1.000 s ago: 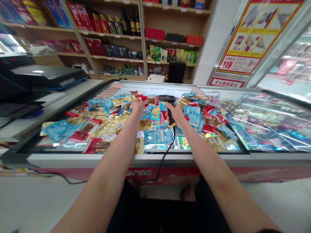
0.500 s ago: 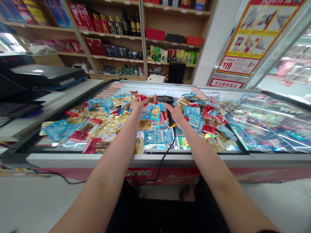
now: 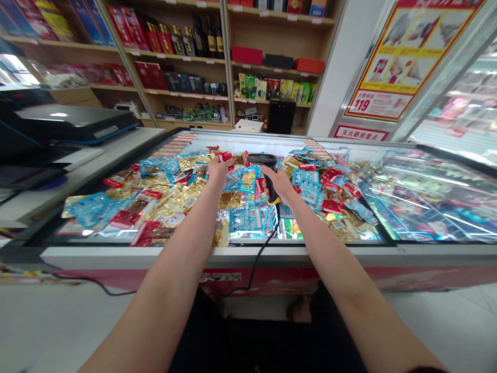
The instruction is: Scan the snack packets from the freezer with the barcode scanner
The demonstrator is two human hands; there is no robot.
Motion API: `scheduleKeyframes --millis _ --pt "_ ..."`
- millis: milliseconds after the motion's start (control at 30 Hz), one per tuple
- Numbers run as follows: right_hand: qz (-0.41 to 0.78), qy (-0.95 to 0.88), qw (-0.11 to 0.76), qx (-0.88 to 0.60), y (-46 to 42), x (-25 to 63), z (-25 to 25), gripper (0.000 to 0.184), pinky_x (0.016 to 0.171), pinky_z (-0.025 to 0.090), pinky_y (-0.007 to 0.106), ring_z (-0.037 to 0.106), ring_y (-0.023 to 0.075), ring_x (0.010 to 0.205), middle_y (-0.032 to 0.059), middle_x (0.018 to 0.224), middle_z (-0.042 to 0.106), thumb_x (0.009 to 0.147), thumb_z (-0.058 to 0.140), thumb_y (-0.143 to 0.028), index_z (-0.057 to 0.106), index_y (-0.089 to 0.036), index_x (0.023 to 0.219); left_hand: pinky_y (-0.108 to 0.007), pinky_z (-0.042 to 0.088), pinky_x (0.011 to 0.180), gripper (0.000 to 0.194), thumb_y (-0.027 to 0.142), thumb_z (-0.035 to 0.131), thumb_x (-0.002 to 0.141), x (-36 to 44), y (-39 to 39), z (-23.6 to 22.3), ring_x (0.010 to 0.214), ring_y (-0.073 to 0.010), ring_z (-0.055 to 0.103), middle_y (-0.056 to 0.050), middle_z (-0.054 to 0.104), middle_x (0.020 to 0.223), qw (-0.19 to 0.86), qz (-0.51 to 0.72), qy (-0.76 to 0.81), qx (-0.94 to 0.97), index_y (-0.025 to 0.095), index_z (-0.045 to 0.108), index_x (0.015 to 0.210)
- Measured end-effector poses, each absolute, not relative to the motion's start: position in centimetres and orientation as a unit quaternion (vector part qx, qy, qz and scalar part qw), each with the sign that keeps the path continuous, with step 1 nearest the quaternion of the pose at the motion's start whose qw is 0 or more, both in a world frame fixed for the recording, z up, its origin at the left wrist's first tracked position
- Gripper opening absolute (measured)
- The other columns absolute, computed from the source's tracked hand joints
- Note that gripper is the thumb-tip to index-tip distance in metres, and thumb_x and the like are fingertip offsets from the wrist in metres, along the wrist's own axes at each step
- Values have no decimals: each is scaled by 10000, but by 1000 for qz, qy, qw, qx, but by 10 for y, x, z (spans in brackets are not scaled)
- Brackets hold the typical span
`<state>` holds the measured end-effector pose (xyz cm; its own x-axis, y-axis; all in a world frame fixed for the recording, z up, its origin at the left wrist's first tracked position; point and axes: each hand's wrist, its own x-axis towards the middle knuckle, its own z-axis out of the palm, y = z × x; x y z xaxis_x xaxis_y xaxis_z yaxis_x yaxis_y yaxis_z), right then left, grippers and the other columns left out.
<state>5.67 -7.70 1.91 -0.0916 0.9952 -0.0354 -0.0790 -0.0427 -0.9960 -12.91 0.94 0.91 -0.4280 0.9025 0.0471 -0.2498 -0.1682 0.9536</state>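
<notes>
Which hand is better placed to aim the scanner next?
Right, I'd say: the right hand grips the scanner by its handle, while the left hand is apart from it, seemingly pinching a red packet.

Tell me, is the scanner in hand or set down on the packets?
In hand: the right hand is closed around the scanner, and its cable trails down from below the hand.
</notes>
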Motion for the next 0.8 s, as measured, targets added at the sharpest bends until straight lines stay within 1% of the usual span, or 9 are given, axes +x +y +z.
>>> scheduleKeyframes --millis 133,233,333,400,500,600,700,800 --pt "554 -492 484 -467 -78 57 21 352 318 427 226 473 110 322 -38 480 575 1017 656 -429 543 -221 756 -252 505 718 262 123 826 522 -129 11 7 655 -110 572 35 613 650 412 686 494 340 177 633 691" --pt "554 -483 484 -475 -78 57 21 339 315 427 227 472 110 319 -41 483 579 1028 644 -412 549 -219 766 -280 511 749 282 165 865 523 -130 13 5 685 -133 597 26 626 670 402 679 501 355 173 657 713" --pt "553 -462 496 -484 -75 58 20 348 313 424 226 477 111 314 -42 472 566 1043 620 -388 539 -219 750 -286 509 738 288 196 889 525 -128 13 4 677 -140 594 22 631 655 394 673 506 367 168 673 712" --pt "551 -448 507 -488 -72 59 20 358 314 427 228 486 115 314 -40 464 560 1042 620 -385 528 -222 737 -280 511 723 297 206 896 526 -125 13 3 653 -131 586 26 629 636 400 673 505 365 173 655 696" --pt "543 -427 532 -489 -67 63 21 337 318 430 230 500 122 323 -40 465 567 1029 642 -386 538 -224 752 -280 521 722 329 213 905 520 -116 13 2 643 -125 597 29 640 643 422 672 488 363 182 625 690" --pt "528 -408 559 -492 -64 70 25 339 327 430 235 489 125 328 -39 456 554 1027 643 -397 549 -225 751 -285 521 728 353 220 927 505 -103 11 0 656 -131 607 21 653 665 433 652 487 388 175 640 705" --pt "502 -385 596 -495 -61 80 32 391 343 432 252 480 129 335 -36 460 538 988 705 -457 529 -233 719 -292 521 709 355 210 934 505 -85 9 0 654 -145 612 14 645 647 441 624 501 405 173 636 693" --pt "480 -352 638 -488 -59 92 38 406 355 432 266 489 140 354 -43 478 527 947 752 -504 531 -237 737 -296 532 690 348 174 916 530 -65 10 4 627 -146 610 21 616 607 460 615 494 407 180 593 659"
